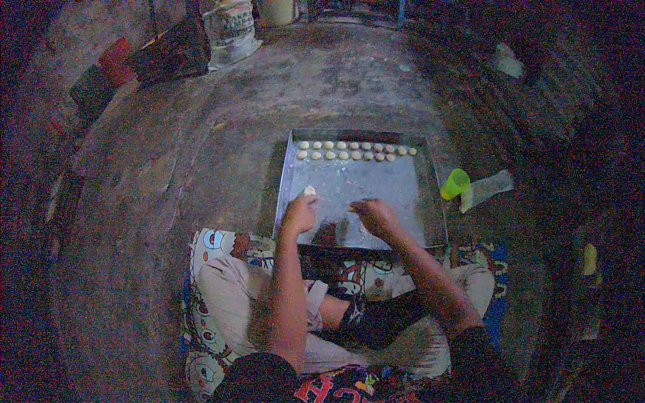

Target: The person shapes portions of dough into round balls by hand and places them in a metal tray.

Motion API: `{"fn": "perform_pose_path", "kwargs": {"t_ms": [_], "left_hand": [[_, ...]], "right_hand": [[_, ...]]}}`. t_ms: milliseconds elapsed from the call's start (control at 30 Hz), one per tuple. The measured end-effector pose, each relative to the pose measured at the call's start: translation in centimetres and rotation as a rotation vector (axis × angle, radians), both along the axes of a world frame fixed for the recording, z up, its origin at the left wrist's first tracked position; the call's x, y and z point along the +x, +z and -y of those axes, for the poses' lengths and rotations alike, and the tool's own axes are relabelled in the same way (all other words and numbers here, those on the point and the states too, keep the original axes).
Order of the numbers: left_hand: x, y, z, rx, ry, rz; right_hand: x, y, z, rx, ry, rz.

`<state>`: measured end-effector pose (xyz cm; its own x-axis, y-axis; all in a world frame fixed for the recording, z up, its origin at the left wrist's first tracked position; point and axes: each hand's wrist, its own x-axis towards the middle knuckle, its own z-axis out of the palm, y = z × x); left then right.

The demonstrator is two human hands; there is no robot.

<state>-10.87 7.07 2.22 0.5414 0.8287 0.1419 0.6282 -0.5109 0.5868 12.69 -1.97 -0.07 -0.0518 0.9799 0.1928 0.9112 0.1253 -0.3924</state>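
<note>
A square metal tray (pixel 322 179) lies on the floor before my crossed legs. Along its far side sit two rows of small pale balls (pixel 343 155), which look like dough; the nearer row is shorter at its right end. My left hand (pixel 301 211), over the tray's left part, holds a pale lump of what looks like dough (pixel 309 191) at its fingertips. Over the tray's middle right is my right hand (pixel 374 214), its fingers bent together and pointing left; whether anything is between them is too blurred to tell. White smears mark the tray's surface.
Right of the tray a yellow-green plastic cup (pixel 455 184) lies beside a clear plastic bag (pixel 487 190). A patterned cloth (pixel 211 242) is under my legs. Far off at the upper left stand a white printed sack (pixel 231 35), a dark box-like object (pixel 174 53) and a red object (pixel 117 60).
</note>
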Motion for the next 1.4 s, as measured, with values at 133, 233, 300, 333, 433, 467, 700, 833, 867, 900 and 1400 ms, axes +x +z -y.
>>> {"fn": "perform_pose_path", "kwargs": {"t_ms": [133, 233, 300, 333, 433, 467, 700, 833, 867, 900, 1400], "left_hand": [[-3.9, 2.5, -1.4, 0.052, 0.013, -0.059], [-4.3, 2.4, -1.0, -0.005, -0.019, 0.082], [-4.9, 1.4, -0.3, -0.012, -0.029, 0.095], [-5.2, 0.9, -0.2, -0.017, -0.034, 0.101], [-5.3, 0.6, -1.0, 0.017, -0.121, 0.161], [-5.0, 0.6, -1.0, 0.008, -0.134, 0.147], [-3.4, 2.4, -0.9, -0.003, -0.160, 0.085], [-3.7, 0.3, -1.6, 0.079, -0.023, -0.022], [-3.3, 0.1, -1.7, 0.127, 0.005, -0.132], [-3.0, -0.7, -1.9, 0.174, 0.035, -0.241], [-1.4, -5.4, -1.7, 0.105, 0.165, -0.564]], "right_hand": [[-7.0, 3.1, -2.2, 0.087, 0.316, 0.108], [-8.6, 2.7, -4.1, 0.060, 0.357, 0.180], [-8.4, 1.3, -4.6, 0.061, 0.435, 0.223], [-8.2, 0.7, -4.1, 0.079, 0.512, 0.262], [-7.1, -1.7, -2.4, 0.097, 0.536, 0.328], [-6.1, -2.3, -1.5, 0.193, 0.579, 0.273], [-1.5, 3.0, 1.7, -0.262, 0.348, 0.299], [-5.8, 3.1, -0.8, -0.022, 0.348, 0.052], [-6.7, 1.8, -1.9, 0.100, 0.464, 0.046], [-7.6, 0.8, -3.0, 0.220, 0.580, 0.042], [2.1, -0.5, 2.1, -0.116, 0.515, 0.172]]}}
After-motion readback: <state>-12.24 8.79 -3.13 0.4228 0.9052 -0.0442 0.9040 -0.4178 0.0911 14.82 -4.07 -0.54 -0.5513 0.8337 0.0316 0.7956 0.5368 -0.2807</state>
